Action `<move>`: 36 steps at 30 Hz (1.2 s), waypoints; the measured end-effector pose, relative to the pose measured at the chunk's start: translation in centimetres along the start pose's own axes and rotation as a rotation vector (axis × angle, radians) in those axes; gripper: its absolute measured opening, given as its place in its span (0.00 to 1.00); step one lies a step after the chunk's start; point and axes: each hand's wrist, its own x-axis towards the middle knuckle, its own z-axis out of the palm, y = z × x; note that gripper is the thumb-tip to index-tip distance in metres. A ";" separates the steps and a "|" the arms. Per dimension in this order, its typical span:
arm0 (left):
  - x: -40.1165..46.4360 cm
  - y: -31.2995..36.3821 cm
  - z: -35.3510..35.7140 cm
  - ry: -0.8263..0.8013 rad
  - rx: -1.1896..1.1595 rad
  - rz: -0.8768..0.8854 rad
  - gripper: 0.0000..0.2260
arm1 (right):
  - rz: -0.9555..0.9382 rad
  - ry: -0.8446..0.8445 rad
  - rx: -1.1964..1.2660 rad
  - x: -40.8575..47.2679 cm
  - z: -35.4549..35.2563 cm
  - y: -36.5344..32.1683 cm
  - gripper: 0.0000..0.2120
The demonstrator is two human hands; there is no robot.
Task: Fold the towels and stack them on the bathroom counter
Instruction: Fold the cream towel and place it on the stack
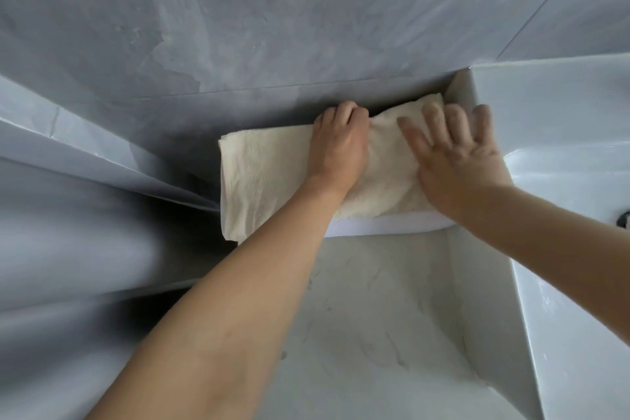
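Nearest the camera, at 6 o'clock, lies the pale marbled counter (375, 334), with a white basin (572, 249) rising along its side at 3 o'clock. Two bare forearms reach across the counter toward 12 o'clock. Farther on, a cream towel (266, 177) lies at the back of the counter against the grey wall (272, 27), on top of a folded white towel (385, 227) whose front edge shows just beneath it; the cream towel's end at 9 o'clock hangs past the counter's edge. The left hand (341, 143) rests on the cream towel's middle, its fingers curled down over the far edge of the cloth and gripping it. Just beside it, toward 3 o'clock, the right hand (456, 153) lies flat on the towel with its fingers straight and spread, pressing the cloth down.
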 end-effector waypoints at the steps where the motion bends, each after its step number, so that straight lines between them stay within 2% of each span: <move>1: -0.3 -0.2 0.1 0.038 -0.007 0.010 0.10 | -0.086 0.073 0.002 -0.8 0.2 -0.5 0.29; 2: -0.5 -0.3 0.1 0.049 -0.016 0.012 0.10 | -0.167 0.138 -0.020 -1.5 0.4 -0.8 0.22; 3: -0.5 -0.3 0.1 0.044 -0.034 0.003 0.10 | -0.225 0.110 -0.056 -2.1 0.5 -0.9 0.18; 5: -0.1 -0.5 0.0 0.017 -0.073 -0.027 0.10 | -0.238 -0.049 -0.038 -2.7 0.8 -0.8 0.14; 7: 0.3 -0.7 0.0 -0.003 -0.083 -0.031 0.10 | -0.236 -0.112 0.003 -2.3 0.9 -0.4 0.12; 12: 0.4 -1.0 0.8 -0.022 -0.026 0.033 0.10 | -0.446 -0.247 -0.097 -2.4 0.7 -0.8 0.10; 14: 0.2 -1.1 1.0 -0.013 0.008 0.041 0.11 | -0.450 -0.291 -0.145 -2.2 0.6 -0.9 0.09; 16: 0.3 -1.0 1.1 -0.028 0.028 0.034 0.12 | -0.370 -0.334 -0.075 -1.3 0.4 -0.7 0.10; 19: 0.0 -0.8 0.6 -0.078 0.040 0.030 0.13 | -0.106 -0.216 0.313 0.3 0.3 -0.9 0.18; 21: -1.3 -1.1 -0.5 -0.026 0.003 -0.005 0.12 | 0.001 -0.077 0.523 1.7 0.7 -2.1 0.24; 22: -2.5 -1.5 -1.1 0.018 -0.003 -0.045 0.13 | 0.027 -0.070 0.580 2.3 1.0 -3.0 0.26; 24: -5.3 -2.3 -1.9 0.034 0.024 -0.121 0.16 | 0.084 -0.131 0.586 3.3 2.0 -4.8 0.31; 25: -6.7 -2.6 -2.0 -0.033 0.043 -0.151 0.19 | 0.117 -0.135 0.552 3.5 3.0 -5.5 0.33; 27: -8.7 -3.5 -1.8 -0.205 0.092 -0.169 0.26 | 0.161 -0.041 0.530 3.3 4.8 -6.4 0.34; 29: -9.4 -5.3 -1.7 -0.291 0.179 -0.126 0.31 | 0.154 0.060 0.551 2.8 5.7 -6.4 0.35; 36: -9.4 -10.6 -2.5 -0.321 0.325 -0.134 0.34 | 0.075 0.118 0.600 2.3 6.5 -5.4 0.40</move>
